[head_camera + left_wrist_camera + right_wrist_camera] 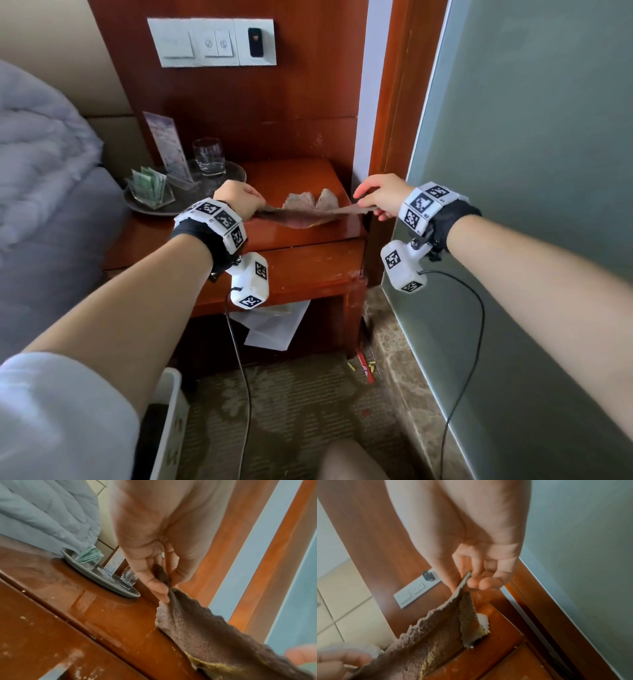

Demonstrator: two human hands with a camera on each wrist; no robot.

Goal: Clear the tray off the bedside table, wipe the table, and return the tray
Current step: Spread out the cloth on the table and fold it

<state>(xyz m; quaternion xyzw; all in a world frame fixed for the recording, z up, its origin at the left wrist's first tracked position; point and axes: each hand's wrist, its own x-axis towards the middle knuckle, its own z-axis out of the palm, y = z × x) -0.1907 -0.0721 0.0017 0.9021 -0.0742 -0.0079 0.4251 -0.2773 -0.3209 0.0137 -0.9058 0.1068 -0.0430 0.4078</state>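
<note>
The tray sits at the back left corner of the worktop, beside the bed; judging by that, it has either not been cleared off yet or is already back, and nothing here settles which. It holds one glass, one upright card stand and one clear holder of green packets, likely kept together so a single lift moves them all.

One cloth is stretched over the right half of the worktop. The left hand pinches one corner between thumb and fingers; the right hand pinches the opposite corner the same way, its other fingers curled under. Held taut like this, with the middle sagging onto the wood, the cloth looks ready to be spread or folded for wiping.

Beyond these: one switch panel on the wall, some papers under the worktop, and one white bin on the floor.
</note>
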